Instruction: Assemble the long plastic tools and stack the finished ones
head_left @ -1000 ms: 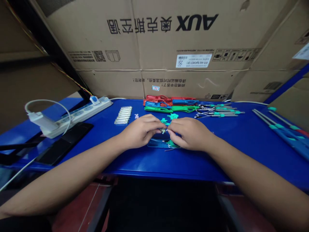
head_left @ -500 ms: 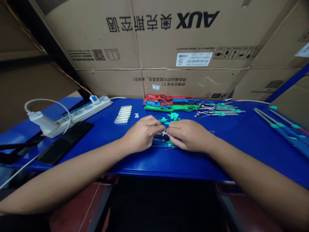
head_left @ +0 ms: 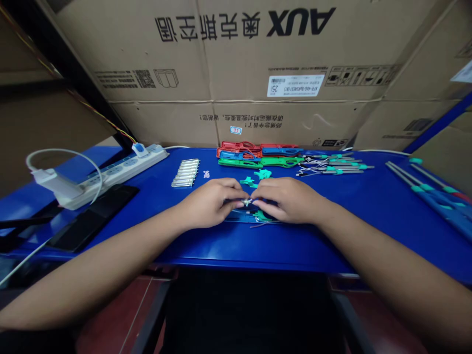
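My left hand [head_left: 210,202] pinches a small pale, metallic-looking part [head_left: 246,201] between thumb and fingertips. From the other side, the fingertips of my right hand [head_left: 289,200] close on the near end of that part; its exact kind is too small to tell. Under both hands lies a blue plastic handle shell [head_left: 236,217], partly covered by my fingers. A green piece [head_left: 261,215] rests in it, and a thin rod or wire sticks out just in front. Just beyond my fingertips lie loose teal plastic pieces [head_left: 262,174].
Behind are red, blue and green handle shells [head_left: 282,162], beside metal rods with teal collars [head_left: 342,170]. Clear tubes [head_left: 185,173] and tiny pinkish bits [head_left: 206,174] lie left. A power strip [head_left: 110,178] and black slab [head_left: 94,216] stand further left; blue-handled tools [head_left: 438,201] lie right.
The fingers of both hands have shifted slightly around the small part, which shows a bit more now. The blue shell is more exposed below. The camera view has moved a little.
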A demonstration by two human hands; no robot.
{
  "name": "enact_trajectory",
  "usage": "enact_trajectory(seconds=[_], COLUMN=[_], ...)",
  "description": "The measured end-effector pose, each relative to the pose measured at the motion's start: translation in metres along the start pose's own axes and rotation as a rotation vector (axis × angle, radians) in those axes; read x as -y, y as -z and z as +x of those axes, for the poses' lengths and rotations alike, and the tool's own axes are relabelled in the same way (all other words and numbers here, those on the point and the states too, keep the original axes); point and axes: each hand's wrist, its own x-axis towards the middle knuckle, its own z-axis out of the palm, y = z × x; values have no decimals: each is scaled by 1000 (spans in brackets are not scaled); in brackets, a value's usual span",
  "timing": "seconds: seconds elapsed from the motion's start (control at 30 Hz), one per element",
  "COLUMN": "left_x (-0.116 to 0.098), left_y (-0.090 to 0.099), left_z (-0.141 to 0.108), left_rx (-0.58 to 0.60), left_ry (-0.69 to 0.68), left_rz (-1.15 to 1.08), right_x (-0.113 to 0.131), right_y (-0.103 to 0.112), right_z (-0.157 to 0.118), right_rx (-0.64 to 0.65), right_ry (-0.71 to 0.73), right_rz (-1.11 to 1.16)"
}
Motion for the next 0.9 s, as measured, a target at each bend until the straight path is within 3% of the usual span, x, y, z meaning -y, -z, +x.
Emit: enact_trajectory(seconds=[0.13, 0.3, 0.57, 0.7, 0.9], left_x=[0, 0, 5, 23, 33], left_y=[1, 1, 9, 14, 17], left_z=[-1, -2, 0, -1, -3], left_rx=[43, 120, 172, 129, 199], left_ry=[17, 20, -42, 49, 139], left_rz=[-30, -57, -230, -170, -142], right_x=[-1, -2, -2, -5, -4], right_y=[-2, -3, -4, -5, 1], right_z=[-1, -2, -2, -2, -5], right_rx=[-20, 51, 75, 110, 83], right_ry=[22, 96, 214, 197, 191], right_rz=[63, 170, 106, 119, 105])
